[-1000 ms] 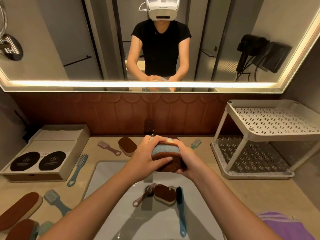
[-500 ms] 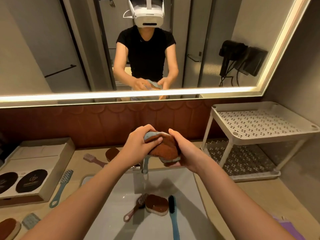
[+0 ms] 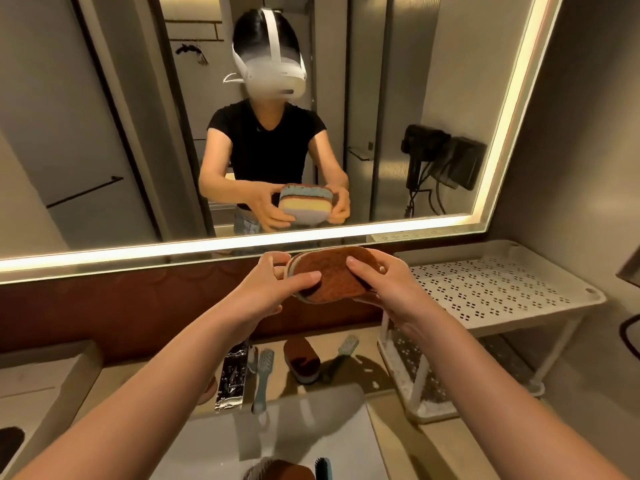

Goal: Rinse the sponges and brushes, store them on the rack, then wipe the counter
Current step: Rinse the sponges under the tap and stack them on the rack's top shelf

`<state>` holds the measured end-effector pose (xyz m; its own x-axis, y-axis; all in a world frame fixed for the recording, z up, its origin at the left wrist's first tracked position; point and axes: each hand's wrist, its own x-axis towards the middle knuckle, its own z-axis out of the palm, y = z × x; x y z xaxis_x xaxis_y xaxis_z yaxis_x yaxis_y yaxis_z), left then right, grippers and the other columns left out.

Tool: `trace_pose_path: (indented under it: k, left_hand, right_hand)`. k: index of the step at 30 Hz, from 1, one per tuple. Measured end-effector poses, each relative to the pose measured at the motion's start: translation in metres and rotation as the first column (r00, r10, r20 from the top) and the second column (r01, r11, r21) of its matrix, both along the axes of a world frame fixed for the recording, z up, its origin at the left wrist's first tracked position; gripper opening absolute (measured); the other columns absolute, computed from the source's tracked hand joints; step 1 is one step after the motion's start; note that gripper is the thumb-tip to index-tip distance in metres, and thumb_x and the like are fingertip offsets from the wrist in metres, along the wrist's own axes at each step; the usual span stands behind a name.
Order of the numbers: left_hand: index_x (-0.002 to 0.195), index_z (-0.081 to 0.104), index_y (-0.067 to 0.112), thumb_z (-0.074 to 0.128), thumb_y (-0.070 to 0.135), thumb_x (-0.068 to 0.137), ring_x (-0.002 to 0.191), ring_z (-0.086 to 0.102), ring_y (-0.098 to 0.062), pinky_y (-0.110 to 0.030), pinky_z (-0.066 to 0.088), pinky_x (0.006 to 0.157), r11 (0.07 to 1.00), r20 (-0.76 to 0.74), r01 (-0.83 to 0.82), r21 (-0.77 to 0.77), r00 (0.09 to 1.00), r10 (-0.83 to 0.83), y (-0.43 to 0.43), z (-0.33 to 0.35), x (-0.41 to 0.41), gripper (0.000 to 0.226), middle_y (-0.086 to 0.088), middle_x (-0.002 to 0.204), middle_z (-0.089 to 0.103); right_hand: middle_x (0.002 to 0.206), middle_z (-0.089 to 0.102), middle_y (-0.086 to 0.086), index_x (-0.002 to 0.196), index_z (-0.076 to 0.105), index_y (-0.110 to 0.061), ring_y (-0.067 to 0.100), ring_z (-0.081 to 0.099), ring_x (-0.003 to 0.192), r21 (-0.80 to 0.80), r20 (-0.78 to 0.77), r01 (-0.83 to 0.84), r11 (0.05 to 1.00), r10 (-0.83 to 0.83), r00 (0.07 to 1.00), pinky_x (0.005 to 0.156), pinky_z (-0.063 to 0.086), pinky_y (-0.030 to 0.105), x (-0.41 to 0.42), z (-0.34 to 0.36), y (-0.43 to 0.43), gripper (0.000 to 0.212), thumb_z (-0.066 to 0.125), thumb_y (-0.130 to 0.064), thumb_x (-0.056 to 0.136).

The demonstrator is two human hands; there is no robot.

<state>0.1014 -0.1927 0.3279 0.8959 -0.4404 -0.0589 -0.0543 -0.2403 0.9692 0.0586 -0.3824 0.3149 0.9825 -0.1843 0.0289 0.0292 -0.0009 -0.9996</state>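
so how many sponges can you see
3 sponges: held sponge between left hand and right hand; counter sponge behind the sink; sink sponge cut off at the bottom edge. Others may be hidden.

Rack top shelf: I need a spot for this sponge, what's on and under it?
The top shelf shows only bare perforated plastic, though the right hand hides its left edge. Below, the lower shelf looks bare where visible; the top shelf covers most of it.

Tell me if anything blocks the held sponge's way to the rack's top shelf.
Nothing visible does: the left hand and right hand hold the brown-topped layered sponge beside the white perforated rack's top shelf; only air lies between.
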Motion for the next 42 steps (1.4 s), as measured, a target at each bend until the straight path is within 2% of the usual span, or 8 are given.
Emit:
trace_pose_path:
  k: [6, 16, 20, 27, 32, 36, 38, 42]
  left_hand:
    - [0.122, 0.045, 0.024, 0.07, 0.035, 0.079, 0.098, 0.057, -0.011, -0.018, 0.038, 0.067, 0.999, 0.153, 0.035, 0.038, 0.987, -0.04, -0.059, 0.004, 0.015, 0.051, -0.002, 0.112, 0.06]
    - [0.122, 0.043, 0.024, 0.077, 0.039, 0.069, 0.104, 0.057, -0.019, -0.032, 0.05, 0.088, 0.978, 0.388, -0.014, 0.207, 0.919, -0.069, -0.197, -0.032, 0.043, 0.065, -0.005, 0.115, 0.056]
    - [0.123, 0.046, 0.012, 0.074, 0.033, 0.075, 0.106, 0.053, -0.014, -0.019, 0.044, 0.08, 0.98, 0.392, -0.08, 0.182, 0.92, 0.002, -0.228, -0.052, 0.04, 0.059, -0.006, 0.119, 0.052]
    - [0.14, 0.033, 0.024, 0.056, 0.045, 0.086, 0.127, 0.037, -0.022, -0.038, 0.03, 0.102, 0.875, 0.537, -0.272, 0.399, 0.843, 0.017, -0.236, -0.07, 0.043, 0.062, 0.0, 0.136, 0.044]
    - [0.141, 0.028, 0.02, 0.048, 0.038, 0.092, 0.135, 0.027, -0.022, -0.039, 0.026, 0.108, 0.846, 0.508, -0.244, 0.474, 0.861, -0.036, -0.239, -0.076, 0.047, 0.056, 0.001, 0.144, 0.036]
    - [0.143, 0.024, 0.02, 0.043, 0.034, 0.095, 0.133, 0.028, -0.028, -0.044, 0.03, 0.105, 0.829, 0.4, -0.198, 0.523, 0.916, -0.033, -0.237, -0.073, 0.052, 0.053, -0.003, 0.149, 0.027]
    - [0.143, 0.024, 0.018, 0.041, 0.035, 0.096, 0.132, 0.029, -0.03, -0.044, 0.03, 0.103, 0.783, 0.4, -0.2, 0.588, 0.914, -0.067, -0.238, -0.07, 0.053, 0.052, -0.005, 0.149, 0.025]
    - [0.146, 0.015, 0.016, 0.036, 0.036, 0.098, 0.136, 0.025, -0.029, -0.044, 0.028, 0.106, 0.737, 0.405, -0.215, 0.641, 0.91, -0.087, -0.24, -0.068, 0.048, 0.056, -0.005, 0.153, 0.017]
  right_hand:
    - [0.112, 0.062, 0.005, 0.12, 0.057, -0.018, 0.016, 0.062, 0.1, 0.042, -0.009, 0.047, 0.998, -0.047, 0.999, 0.083, 0.057, 0.033, 0.005, 0.009, -0.058, 0.034, 0.063, -0.019, 0.086]
    - [0.1, 0.059, 0.014, 0.105, 0.052, -0.007, 0.022, 0.06, 0.092, 0.442, -0.161, 0.372, 0.816, -0.336, 0.928, 0.088, 0.05, 0.032, 0.008, -0.009, -0.141, 0.022, 0.052, -0.026, 0.094]
    - [0.107, 0.058, 0.016, 0.118, 0.048, -0.012, 0.022, 0.06, 0.087, 0.295, -0.193, 0.476, 0.829, -0.436, 0.879, 0.072, 0.052, 0.029, 0.022, -0.022, -0.16, 0.028, 0.052, -0.026, 0.094]
    - [0.111, 0.059, 0.015, 0.122, 0.05, -0.008, 0.024, 0.061, 0.097, 0.042, -0.149, 0.425, 0.904, -0.415, 0.897, 0.086, 0.054, 0.039, 0.041, -0.042, -0.177, 0.031, 0.049, -0.022, 0.095]
    - [0.113, 0.054, 0.008, 0.133, 0.042, -0.013, 0.016, 0.056, 0.096, -0.126, -0.087, 0.356, 0.926, -0.368, 0.926, 0.072, 0.05, 0.021, 0.048, -0.048, -0.173, 0.037, 0.044, -0.025, 0.098]
    - [0.129, 0.052, 0.012, 0.14, 0.029, -0.029, 0.025, 0.053, 0.113, -0.248, -0.123, 0.294, 0.923, -0.331, 0.936, 0.098, 0.047, 0.046, 0.056, -0.059, -0.173, 0.062, 0.047, -0.044, 0.082]
    - [0.133, 0.047, 0.012, 0.137, 0.027, -0.038, 0.028, 0.048, 0.118, -0.353, -0.138, 0.303, 0.885, -0.369, 0.919, 0.101, 0.042, 0.052, 0.06, -0.068, -0.179, 0.074, 0.043, -0.054, 0.067]
    - [0.14, 0.034, 0.008, 0.14, 0.026, -0.02, 0.027, 0.033, 0.128, -0.679, -0.06, 0.354, 0.643, -0.529, 0.846, 0.105, 0.034, 0.043, 0.048, -0.058, -0.167, 0.058, 0.045, -0.036, 0.088]
